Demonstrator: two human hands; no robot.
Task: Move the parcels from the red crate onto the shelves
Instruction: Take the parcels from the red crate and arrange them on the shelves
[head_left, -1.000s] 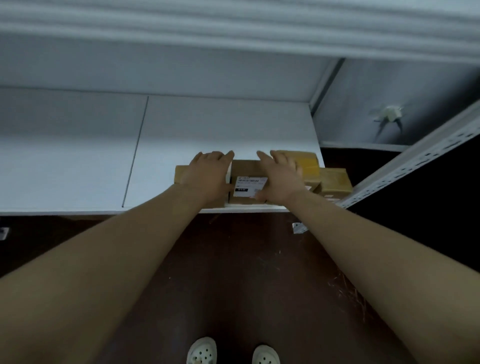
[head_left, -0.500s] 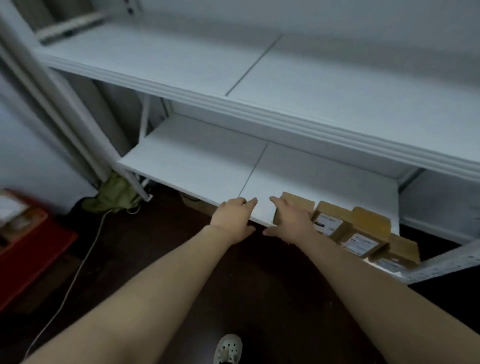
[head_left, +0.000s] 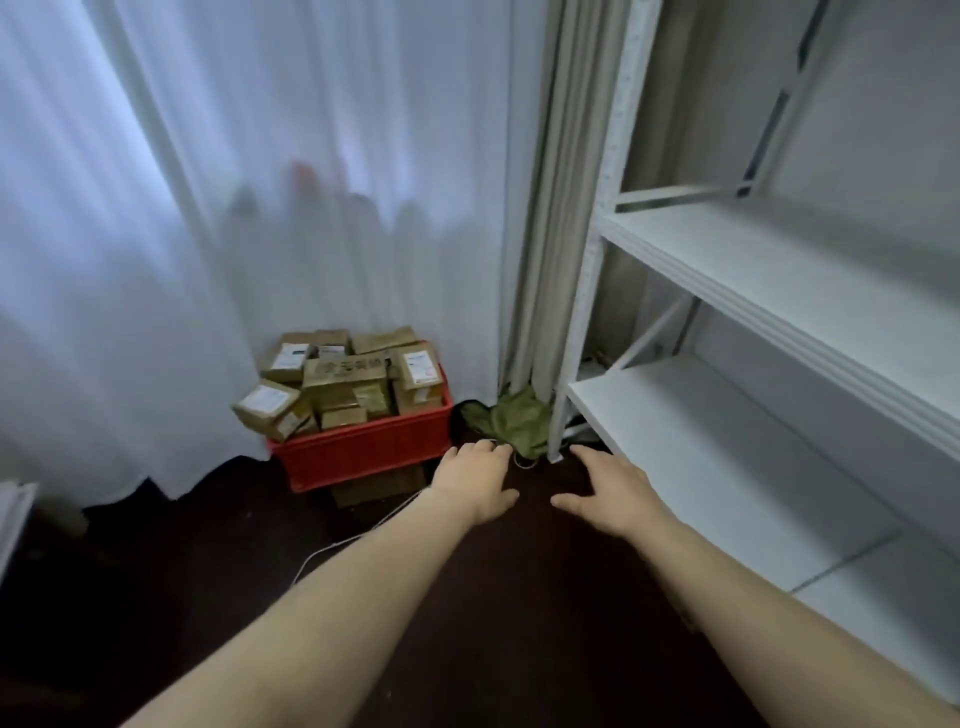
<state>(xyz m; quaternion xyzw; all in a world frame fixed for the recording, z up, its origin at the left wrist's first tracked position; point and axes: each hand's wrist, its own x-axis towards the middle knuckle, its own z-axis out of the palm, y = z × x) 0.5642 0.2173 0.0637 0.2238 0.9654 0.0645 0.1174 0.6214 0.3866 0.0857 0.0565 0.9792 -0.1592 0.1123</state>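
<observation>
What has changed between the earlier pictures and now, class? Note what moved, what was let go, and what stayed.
The left grip and right grip let go of the parcel they pressed on the lower shelf and swung left, now open over the floor, nearing the red crate. The view turned left too. Stayed: neither carries anything; the shelf is unmoved.

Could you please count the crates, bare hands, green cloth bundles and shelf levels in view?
1 red crate
2 hands: left hand, right hand
1 green cloth bundle
2 shelf levels: upper shelf, lower shelf
Total: 6
</observation>
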